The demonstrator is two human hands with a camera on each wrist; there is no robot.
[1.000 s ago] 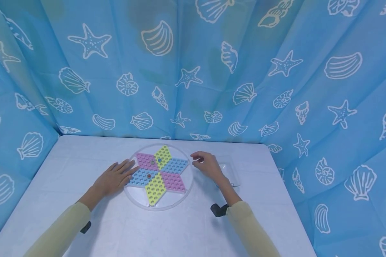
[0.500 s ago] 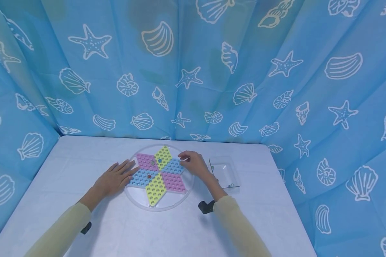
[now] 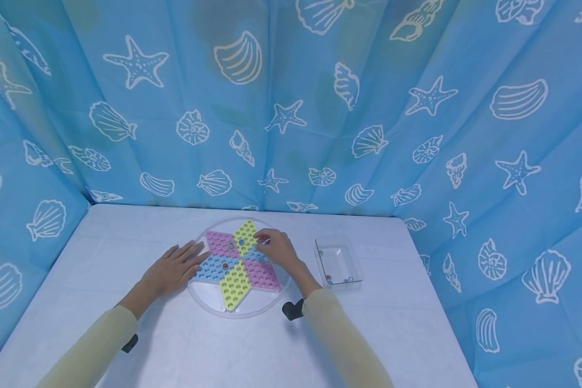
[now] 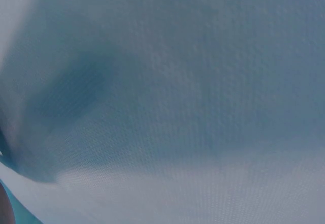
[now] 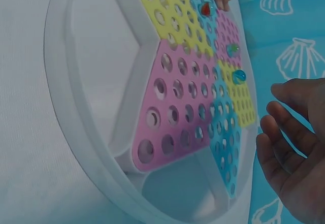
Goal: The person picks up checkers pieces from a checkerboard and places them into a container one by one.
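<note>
A round Chinese checkers board (image 3: 271, 304) with a pink, yellow and blue star of holes lies on the table. My left hand (image 3: 171, 269) rests flat at its left rim, fingers spread and fingertips reaching the blue section. Over the upper right of the star is my right hand (image 3: 277, 249), its fingers loosely bent and nothing visible between them in the right wrist view. A red marble (image 5: 205, 9), a green marble (image 5: 232, 50) and a blue marble (image 5: 239, 76) sit in the holes. The blue one is nearest to the right fingertips.
To the right of the board stands a clear plastic box (image 3: 358, 264) holding several marbles. Black wrist-camera mounts stick out by both sleeves. A blue shell-patterned curtain (image 3: 291, 156) rises behind the white table and along its sides.
My right hand has moved left from beside the clear box to over the board's upper right, uncovering the box. The left hand and the three marbles on the board stay put.
</note>
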